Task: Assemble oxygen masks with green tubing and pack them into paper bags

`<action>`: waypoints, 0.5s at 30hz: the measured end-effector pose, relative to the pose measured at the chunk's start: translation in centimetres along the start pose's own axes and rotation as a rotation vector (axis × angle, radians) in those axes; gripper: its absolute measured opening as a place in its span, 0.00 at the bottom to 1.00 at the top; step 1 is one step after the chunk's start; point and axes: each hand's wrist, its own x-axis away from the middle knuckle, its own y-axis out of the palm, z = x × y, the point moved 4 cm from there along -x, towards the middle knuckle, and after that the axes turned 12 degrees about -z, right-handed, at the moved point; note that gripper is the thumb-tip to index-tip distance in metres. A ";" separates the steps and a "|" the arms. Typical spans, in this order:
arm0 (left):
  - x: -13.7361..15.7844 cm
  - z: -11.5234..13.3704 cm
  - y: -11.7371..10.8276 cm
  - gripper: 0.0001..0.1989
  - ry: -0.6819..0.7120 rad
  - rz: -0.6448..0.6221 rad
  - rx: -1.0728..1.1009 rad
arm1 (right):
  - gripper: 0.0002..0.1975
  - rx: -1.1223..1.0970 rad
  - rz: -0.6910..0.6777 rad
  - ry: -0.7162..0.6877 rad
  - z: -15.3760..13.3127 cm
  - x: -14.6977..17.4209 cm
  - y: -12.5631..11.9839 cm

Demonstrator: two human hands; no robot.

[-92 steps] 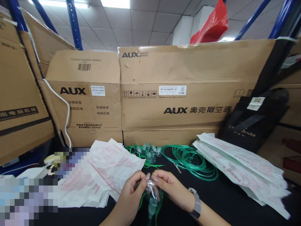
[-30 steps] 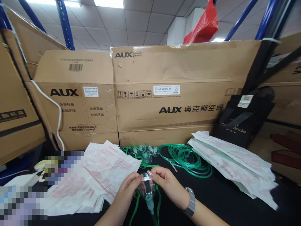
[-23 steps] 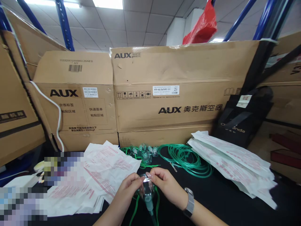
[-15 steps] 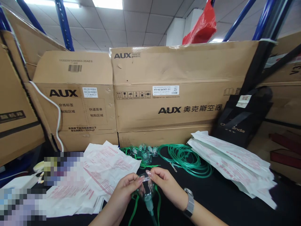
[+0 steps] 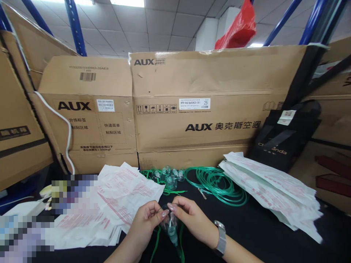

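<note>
Mask [image 5: 172, 231] (transparent) is pinched by left hand [image 5: 147, 220] and right hand [image 5: 195, 218].

partly obscured and illegible pieces
clear mask [image 5: 171, 223]: upper rim partly hidden behind left hand [image 5: 149, 218] and right hand [image 5: 189, 216]; green straps [image 5: 155, 245] cut off by lower picture edge. left-corner objects [image 5: 24, 237]: blurred into blocks. red bag [image 5: 238, 26]: top cut off. black bag [image 5: 283, 140]: lettering partly covered. white label [image 5: 194, 103]: finest print too small.

Cardboard AUX boxes [image 5: 219, 82], black bag [image 5: 276, 137] at right, red plastic bag [image 5: 238, 27] above
</note>
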 end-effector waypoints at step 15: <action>0.5 0.5 1.3 0.09 -0.043 -0.008 0.119 | 0.16 -0.247 0.151 -0.045 0.7 -0.3 -1.7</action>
